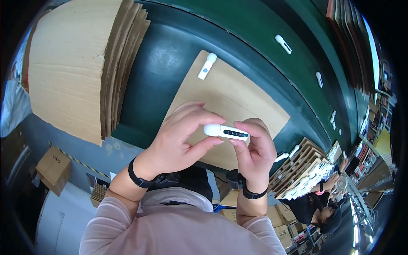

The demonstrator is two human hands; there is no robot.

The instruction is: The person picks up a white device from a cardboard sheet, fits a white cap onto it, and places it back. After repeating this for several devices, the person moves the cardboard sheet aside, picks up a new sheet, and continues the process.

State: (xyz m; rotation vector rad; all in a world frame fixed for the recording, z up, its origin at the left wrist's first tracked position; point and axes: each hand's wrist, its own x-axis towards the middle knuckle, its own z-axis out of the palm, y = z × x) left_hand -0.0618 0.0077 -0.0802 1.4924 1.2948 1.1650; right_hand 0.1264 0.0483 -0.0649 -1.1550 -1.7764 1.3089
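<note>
Right grip [258, 146]: pinched on white device [229, 132] at panelled end | left grip [176, 135]: thumb and finger parted astride its rounded end, contact unclear | cardboard sheet [242, 93] beneath

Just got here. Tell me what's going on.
A person holds a small white round-headed device above a flat cardboard sheet, its dark panel facing the camera. The right hand pinches the handle end; the left hand frames the rounded head, though contact is hard to tell. A similar white device lies near the sheet's far corner, with more on the green surface beyond.
</note>
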